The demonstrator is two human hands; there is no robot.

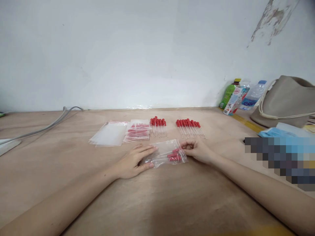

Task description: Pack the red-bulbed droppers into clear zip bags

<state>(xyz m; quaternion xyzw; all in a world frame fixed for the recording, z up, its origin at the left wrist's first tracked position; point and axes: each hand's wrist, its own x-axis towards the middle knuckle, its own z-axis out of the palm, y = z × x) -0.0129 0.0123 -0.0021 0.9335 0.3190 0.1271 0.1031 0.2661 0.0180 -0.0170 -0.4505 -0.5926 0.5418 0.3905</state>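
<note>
While the left hand [134, 160] lies flat on the table [157, 203], its fingers are released and spread, pressing down the left part of a clear bag [159, 156].
- The bag lies flat at centre, between both hands. A few red-capped droppers [175, 156] are inside, bunched toward its right end.
- Right hand [197, 150]: the fingers are curled inward at the bag's right edge, touching it. I cannot tell whether they actually pinch the plastic, as the knuckles cover the tips.
- Behind the bag, left to right: a pile of empty bags [109, 133], a stack of filled bags [137, 131], then two loose rows of droppers, a near row [158, 126] and a far row [189, 127], with caps pointing toward the wall.
- Far right: drink bottles [236, 96] and a beige handbag [287, 100]. Far left: a grey cable [49, 126].

Risks, as judged:
- The plastic is slick on smooth wood. Uneven pressure from the flat palm could slide the bag and skew its right edge.
- The thin tips look fragile, so pressing on them through the film could bend or crack them.
- The far row lies just beyond the right knuckles, and a careless wrist could scatter it.
</note>
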